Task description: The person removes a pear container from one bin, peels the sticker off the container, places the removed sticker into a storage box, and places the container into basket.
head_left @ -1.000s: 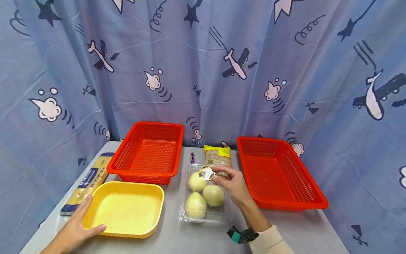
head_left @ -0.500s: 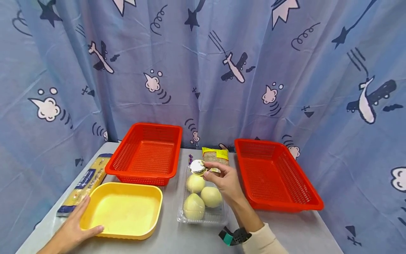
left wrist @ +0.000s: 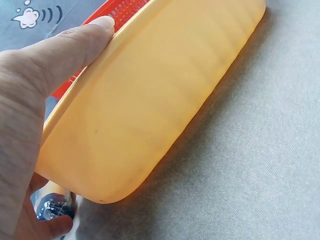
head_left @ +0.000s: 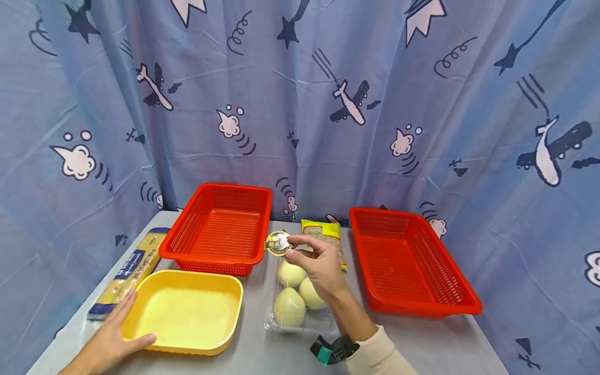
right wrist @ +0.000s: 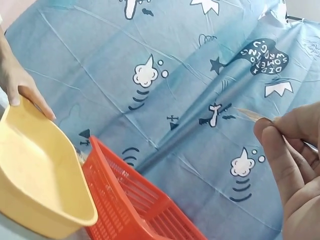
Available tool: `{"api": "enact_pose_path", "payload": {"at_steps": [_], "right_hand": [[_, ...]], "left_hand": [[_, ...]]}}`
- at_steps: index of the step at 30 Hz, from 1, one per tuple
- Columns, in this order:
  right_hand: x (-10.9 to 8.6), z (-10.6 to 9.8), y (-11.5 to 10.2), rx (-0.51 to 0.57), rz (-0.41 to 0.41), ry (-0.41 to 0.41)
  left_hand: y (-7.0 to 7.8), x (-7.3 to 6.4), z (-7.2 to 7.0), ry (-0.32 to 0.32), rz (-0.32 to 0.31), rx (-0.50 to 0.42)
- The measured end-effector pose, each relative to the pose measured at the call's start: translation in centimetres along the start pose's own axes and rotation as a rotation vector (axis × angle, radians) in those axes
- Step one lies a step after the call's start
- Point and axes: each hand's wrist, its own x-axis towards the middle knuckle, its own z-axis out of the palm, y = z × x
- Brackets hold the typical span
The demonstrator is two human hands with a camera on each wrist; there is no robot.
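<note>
now the right hand [head_left: 322, 265], thumb and fingers pinching a round gold label [head_left: 277, 243], has shifted left, so the label hangs nearer the left red basket [head_left: 211, 260]; the left hand [head_left: 107, 334] grips the yellow tub [head_left: 183, 310].

A round, flat label with a gold face and dark border and a band of Chinese characters across it [head_left: 278, 244] is held by its right edge between the thumb and fingers of the right hand [head_left: 320, 264]. Its printed face is turned toward the head camera, above the far end of a clear plastic box [head_left: 302, 329]; in the right wrist view it appears nearly edge-on, as a thin sliver.

A yellow plastic tub, rectangular with rounded corners and an open top [head_left: 183, 312], stands upright on the grey tabletop [head_left: 255, 357], near side of a red basket [head_left: 229, 224]. The left hand [head_left: 110, 330] grips its near left corner, thumb on the rim. The outer wall is faintly ribbed.
</note>
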Motion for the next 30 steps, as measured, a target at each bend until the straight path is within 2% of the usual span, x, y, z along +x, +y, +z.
{"api": "enact_pose_path", "payload": {"at_steps": [4,10,23,26,30], "right_hand": [[0.4,1.1,-0.1,0.006,0.031,0.007],[0.9,2.7,0.2,0.024,0.024,-0.01],[2.2,5.6,1.1,0.055,0.002,-0.037],[2.3,6.0,1.4,0.053,0.003,-0.043],[2.6,6.6,2.0,0.052,0.012,-0.045]], "left_hand": [[0.0,0.0,0.0,-0.001,-0.009,-0.001],[0.1,-0.2,0.0,0.012,-0.004,0.004],[-0.3,-0.3,0.3,0.099,0.114,0.024],[-0.3,-0.4,0.4,0.103,0.115,0.023],[-0.2,-0.2,0.3,0.085,0.085,0.021]]}}
